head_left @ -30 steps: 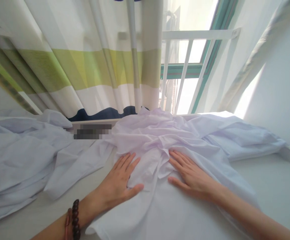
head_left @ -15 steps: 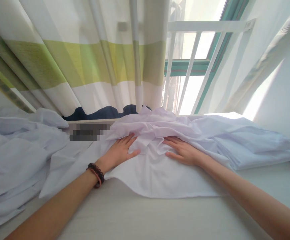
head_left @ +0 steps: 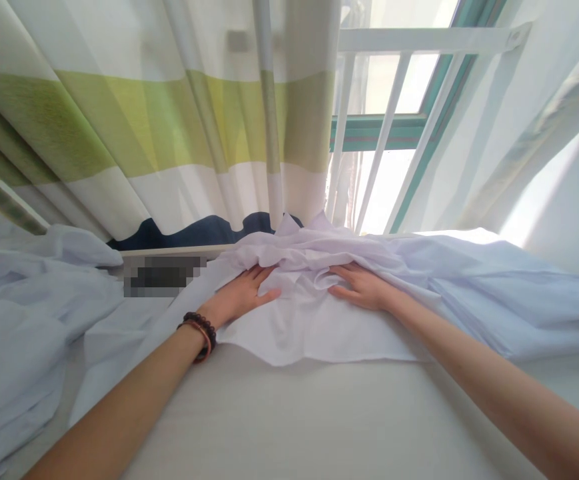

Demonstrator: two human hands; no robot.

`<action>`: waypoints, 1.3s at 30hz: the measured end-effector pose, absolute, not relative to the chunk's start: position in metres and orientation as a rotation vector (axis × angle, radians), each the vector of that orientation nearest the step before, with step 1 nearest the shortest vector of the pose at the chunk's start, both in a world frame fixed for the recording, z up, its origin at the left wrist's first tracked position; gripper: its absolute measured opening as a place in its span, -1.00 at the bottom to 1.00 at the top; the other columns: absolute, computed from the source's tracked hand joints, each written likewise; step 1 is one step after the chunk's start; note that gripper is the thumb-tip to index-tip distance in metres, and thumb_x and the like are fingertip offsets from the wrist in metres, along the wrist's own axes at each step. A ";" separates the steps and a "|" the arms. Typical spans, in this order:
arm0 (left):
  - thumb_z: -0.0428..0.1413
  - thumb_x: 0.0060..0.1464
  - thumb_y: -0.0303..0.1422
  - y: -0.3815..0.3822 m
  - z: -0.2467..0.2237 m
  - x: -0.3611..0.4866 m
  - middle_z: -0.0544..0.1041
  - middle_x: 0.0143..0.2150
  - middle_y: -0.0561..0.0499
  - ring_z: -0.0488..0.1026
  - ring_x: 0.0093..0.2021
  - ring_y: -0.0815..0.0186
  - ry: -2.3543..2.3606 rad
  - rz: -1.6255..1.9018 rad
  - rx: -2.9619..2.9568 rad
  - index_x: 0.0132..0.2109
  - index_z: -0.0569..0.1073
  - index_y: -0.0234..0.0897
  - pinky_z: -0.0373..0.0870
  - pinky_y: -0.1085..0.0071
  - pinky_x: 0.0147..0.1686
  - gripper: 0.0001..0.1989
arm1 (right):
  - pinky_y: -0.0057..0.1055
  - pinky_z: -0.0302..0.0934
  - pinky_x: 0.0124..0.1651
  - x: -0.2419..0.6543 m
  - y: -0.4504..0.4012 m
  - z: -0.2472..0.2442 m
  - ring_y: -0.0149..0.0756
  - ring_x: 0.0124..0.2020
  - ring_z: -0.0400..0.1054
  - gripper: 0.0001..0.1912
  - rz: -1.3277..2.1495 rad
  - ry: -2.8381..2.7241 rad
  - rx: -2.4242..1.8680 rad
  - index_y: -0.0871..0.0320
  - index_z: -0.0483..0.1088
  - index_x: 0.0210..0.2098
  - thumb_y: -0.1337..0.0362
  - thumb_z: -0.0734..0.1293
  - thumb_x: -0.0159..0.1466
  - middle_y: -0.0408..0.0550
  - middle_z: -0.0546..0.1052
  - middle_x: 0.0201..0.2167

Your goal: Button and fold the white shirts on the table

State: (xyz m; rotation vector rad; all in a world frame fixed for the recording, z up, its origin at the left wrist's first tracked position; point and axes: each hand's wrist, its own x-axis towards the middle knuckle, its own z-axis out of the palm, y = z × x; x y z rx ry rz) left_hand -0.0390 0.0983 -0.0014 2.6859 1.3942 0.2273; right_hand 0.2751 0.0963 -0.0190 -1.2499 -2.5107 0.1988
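Observation:
A crumpled white cloth [head_left: 309, 327] lies across the middle of a pale, flat surface [head_left: 289, 420], its near edge loose and wavy. My left hand [head_left: 242, 293] presses palm down on its left part, thumb apart from the fingers. On the opposite side my right hand [head_left: 359, 287] rests flat on the same cloth with its fingers stretched out. Folds bunch up in front of both hands and partly cover the fingertips. A dark bead bracelet [head_left: 204, 333] circles my left wrist.
More white fabric is heaped at the left [head_left: 14, 353], and a folded white pile [head_left: 519, 300] lies at the right. Behind are a white and green curtain [head_left: 169, 127] and a white railing [head_left: 429, 40] before a window. A blurred-out dark patch [head_left: 162, 275] sits left of centre.
Both hands have pushed slightly away from me, still flat on the cloth. Its near edge has slid farther off, baring more of the pale surface. The view has shifted a little.

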 end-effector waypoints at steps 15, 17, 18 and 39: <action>-0.03 0.19 -0.08 0.064 0.027 -0.037 0.26 0.29 -0.15 0.27 0.22 0.05 1.432 0.279 2.601 0.34 0.04 -0.23 0.19 0.17 0.19 -0.34 | -0.02 0.15 0.18 0.259 0.036 -0.004 0.01 0.19 0.22 -0.48 -0.009 -2.456 -1.361 0.19 0.16 0.24 0.14 0.15 0.33 0.15 0.30 0.22; 0.02 0.13 -0.04 0.046 0.033 -0.044 0.28 0.28 -0.16 0.34 0.17 0.03 1.446 0.290 2.566 0.35 0.02 -0.21 0.29 0.16 0.12 -0.27 | -0.09 0.15 0.20 0.265 0.008 -0.008 -0.06 0.23 0.17 -0.49 -0.057 -2.391 -1.368 0.15 0.14 0.25 0.15 0.15 0.34 0.11 0.26 0.25; 0.07 0.07 -0.01 0.038 0.035 -0.049 0.28 0.28 -0.19 0.34 0.17 -0.01 1.453 0.285 2.541 0.35 0.00 -0.22 0.31 0.14 0.10 -0.19 | -0.10 0.16 0.19 0.270 -0.003 -0.010 -0.07 0.22 0.19 -0.50 -0.074 -2.361 -1.377 0.13 0.15 0.23 0.14 0.15 0.34 0.11 0.28 0.24; 0.13 -0.04 -0.24 -0.020 0.081 -0.077 0.43 -0.29 0.09 0.44 -0.31 0.28 1.441 0.765 2.329 0.05 0.29 -0.10 0.43 0.38 -0.24 -0.54 | -0.30 0.27 -0.38 0.346 -0.048 0.033 -0.18 -0.42 0.43 -0.80 -0.087 -1.911 -1.843 0.06 0.40 -0.25 0.23 0.22 0.14 -0.06 0.51 -0.38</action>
